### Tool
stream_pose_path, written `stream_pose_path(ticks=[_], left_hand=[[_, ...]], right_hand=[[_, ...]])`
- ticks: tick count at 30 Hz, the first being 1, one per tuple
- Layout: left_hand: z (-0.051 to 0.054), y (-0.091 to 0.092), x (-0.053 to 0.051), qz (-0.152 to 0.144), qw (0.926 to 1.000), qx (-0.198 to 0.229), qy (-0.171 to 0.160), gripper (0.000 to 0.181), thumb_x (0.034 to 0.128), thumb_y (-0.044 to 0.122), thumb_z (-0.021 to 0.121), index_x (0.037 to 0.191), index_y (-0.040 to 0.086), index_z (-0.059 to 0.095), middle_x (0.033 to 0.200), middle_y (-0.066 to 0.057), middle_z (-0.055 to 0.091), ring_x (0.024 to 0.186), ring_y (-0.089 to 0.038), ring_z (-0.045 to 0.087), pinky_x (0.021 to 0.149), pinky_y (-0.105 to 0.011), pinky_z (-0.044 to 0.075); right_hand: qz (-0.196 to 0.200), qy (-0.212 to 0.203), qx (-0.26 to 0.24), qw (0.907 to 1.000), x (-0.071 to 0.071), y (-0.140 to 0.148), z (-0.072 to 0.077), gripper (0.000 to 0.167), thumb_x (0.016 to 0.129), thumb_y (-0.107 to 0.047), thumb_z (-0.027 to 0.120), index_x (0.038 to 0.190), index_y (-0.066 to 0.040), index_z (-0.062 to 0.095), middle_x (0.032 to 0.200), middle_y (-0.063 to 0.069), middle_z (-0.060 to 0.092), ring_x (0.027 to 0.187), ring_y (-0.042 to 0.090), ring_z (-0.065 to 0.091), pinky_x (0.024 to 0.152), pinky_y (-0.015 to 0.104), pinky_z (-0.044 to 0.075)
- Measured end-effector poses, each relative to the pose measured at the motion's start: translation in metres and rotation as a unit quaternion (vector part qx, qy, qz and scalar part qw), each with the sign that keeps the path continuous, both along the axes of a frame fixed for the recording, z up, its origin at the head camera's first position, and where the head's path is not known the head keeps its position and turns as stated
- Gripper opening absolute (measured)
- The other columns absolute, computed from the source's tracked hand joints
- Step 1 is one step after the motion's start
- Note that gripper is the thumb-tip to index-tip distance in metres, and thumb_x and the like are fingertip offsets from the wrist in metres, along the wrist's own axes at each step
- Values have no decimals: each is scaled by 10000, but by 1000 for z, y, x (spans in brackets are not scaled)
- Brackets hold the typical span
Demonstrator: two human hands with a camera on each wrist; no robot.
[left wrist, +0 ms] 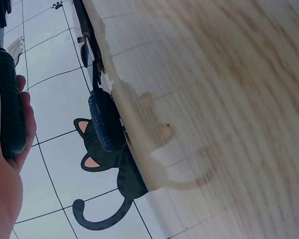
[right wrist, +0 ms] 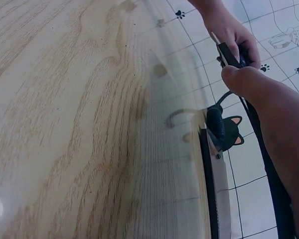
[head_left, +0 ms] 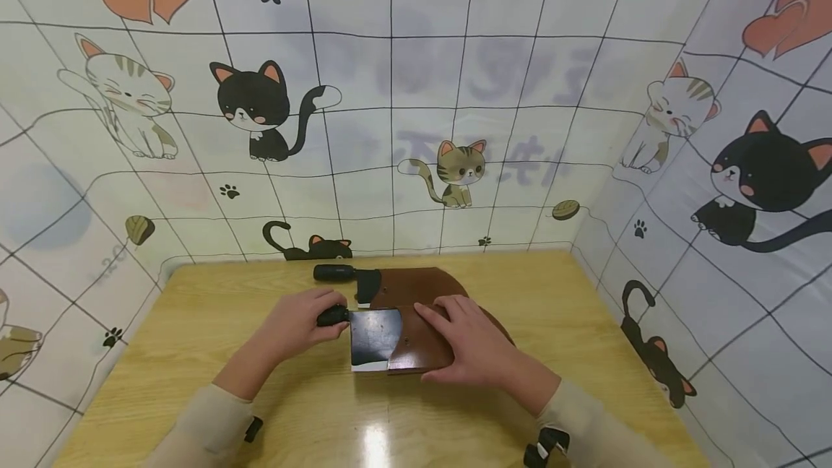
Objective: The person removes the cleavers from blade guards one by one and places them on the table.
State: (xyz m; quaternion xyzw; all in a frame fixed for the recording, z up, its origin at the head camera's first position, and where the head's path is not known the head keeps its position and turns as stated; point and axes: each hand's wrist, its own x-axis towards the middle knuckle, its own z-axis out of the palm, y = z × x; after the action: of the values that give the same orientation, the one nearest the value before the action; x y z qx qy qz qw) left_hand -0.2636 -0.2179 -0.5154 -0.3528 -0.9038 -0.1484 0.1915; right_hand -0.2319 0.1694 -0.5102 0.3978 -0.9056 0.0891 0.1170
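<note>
Just above the wooden desk, I hold a cleaver level, its blade partly inside a brown sheath. My left grip is curled around its black handle; my right grip holds the sheath. Just behind lies a 2nd cleaver — black-handled, its blade likewise partly sheathed. Beyond both rises a white backdrop — gridded, with cartoon cats.
</note>
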Motion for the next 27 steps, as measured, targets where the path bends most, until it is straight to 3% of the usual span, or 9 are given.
stream_pose_path(ticks=[5,12,20,27], left_hand=[[1,-3,0,-29,9999,-149,-1,328,929,392,902,1160,251,717,980,116,655,716,-53,518,584,-273,434],[4,-8,5,93,9994,-287,-153,304,991,342,862,1217,183,736,1061,68,706,829,-123,615,710,-401,545],[4,-4,11,391,9977,-532,-141,317,1047,370,799,1276,165,718,1175,12,738,1068,-263,733,912,-555,585],[2,-5,13,547,9966,-539,-286,314,1071,363,765,1305,166,698,1238,0,728,1145,-302,709,936,-608,561]], right_hand=[[45,-132,119,9998,-3,-1,2,1152,828,-866,765,1721,-226,419,1471,79,532,1361,268,487,1177,524,427],[-305,-551,251,9977,-3,2,0,1174,833,-917,701,1751,-273,356,1527,69,495,1403,265,456,1188,531,410],[-263,-455,341,9980,-4,4,1,1207,815,-888,761,1747,-228,371,1536,107,501,1398,294,466,1187,549,411],[-260,-490,366,9978,-4,7,5,1216,800,-853,812,1741,-210,387,1569,123,488,1425,316,464,1194,568,407]])
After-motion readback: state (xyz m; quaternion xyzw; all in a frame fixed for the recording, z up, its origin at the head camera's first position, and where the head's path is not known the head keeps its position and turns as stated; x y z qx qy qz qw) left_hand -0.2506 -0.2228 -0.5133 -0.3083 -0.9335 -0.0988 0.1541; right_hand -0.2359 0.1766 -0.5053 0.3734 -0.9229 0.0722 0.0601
